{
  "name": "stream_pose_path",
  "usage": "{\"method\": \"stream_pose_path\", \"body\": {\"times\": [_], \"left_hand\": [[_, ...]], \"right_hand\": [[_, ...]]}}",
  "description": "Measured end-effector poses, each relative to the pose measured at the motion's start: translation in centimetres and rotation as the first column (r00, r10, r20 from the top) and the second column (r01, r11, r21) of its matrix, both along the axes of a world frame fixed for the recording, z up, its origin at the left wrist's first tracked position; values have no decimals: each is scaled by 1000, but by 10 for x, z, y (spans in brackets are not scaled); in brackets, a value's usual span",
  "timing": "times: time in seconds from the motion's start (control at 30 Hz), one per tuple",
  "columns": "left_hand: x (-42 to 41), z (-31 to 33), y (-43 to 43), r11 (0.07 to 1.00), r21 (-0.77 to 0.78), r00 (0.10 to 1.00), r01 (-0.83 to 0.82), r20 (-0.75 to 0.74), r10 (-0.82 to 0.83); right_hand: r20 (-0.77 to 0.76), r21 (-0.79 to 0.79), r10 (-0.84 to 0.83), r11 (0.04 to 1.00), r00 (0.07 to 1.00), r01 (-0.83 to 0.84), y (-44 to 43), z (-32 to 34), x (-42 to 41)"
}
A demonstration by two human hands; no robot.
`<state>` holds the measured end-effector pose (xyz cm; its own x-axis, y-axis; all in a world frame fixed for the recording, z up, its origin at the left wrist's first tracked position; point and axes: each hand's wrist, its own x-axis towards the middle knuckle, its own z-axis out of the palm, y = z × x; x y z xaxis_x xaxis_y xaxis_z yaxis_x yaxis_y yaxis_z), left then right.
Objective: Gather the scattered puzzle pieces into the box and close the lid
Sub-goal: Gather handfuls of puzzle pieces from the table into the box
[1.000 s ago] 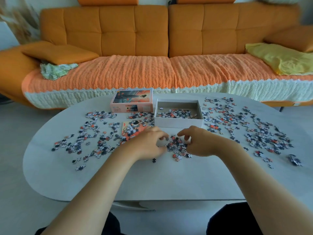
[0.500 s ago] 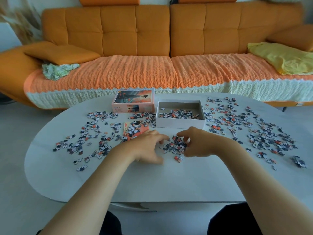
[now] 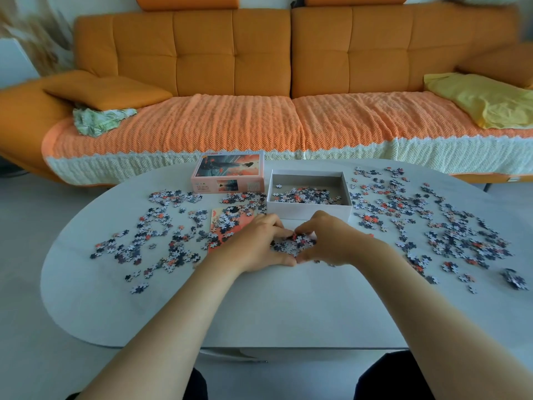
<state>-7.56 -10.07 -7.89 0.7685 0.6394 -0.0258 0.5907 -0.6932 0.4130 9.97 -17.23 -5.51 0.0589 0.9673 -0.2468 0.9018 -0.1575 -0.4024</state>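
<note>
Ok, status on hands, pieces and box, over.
Left hand and right hand cupped round a small pile. Box open, partly filled, just beyond. Lid left of it; nothing blocking.

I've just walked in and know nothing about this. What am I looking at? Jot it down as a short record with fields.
Doer: a person with bare hands, no robot
Left hand: cupped round the small heap of pieces
Right hand: cupped round the same heap from the other side
Box: open, some pieces inside, just beyond the hands
Lid: off, lying left of the box
Scattered pieces: many, spread on the table on both sides
Background: orange sofa
</note>
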Motion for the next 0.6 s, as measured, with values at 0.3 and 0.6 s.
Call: {"method": "stream_pose_path", "body": {"times": [0.3, 0.6], "left_hand": [[11, 4, -6, 998, 22, 991, -59, 121, 56], [23, 13, 13, 992, -69, 954, -106, 273, 120]], "right_hand": [[-74, 75, -71, 994, 995, 77, 3, 2, -4], [-129, 201, -100, 972, 987, 125, 15, 14, 7]]}}
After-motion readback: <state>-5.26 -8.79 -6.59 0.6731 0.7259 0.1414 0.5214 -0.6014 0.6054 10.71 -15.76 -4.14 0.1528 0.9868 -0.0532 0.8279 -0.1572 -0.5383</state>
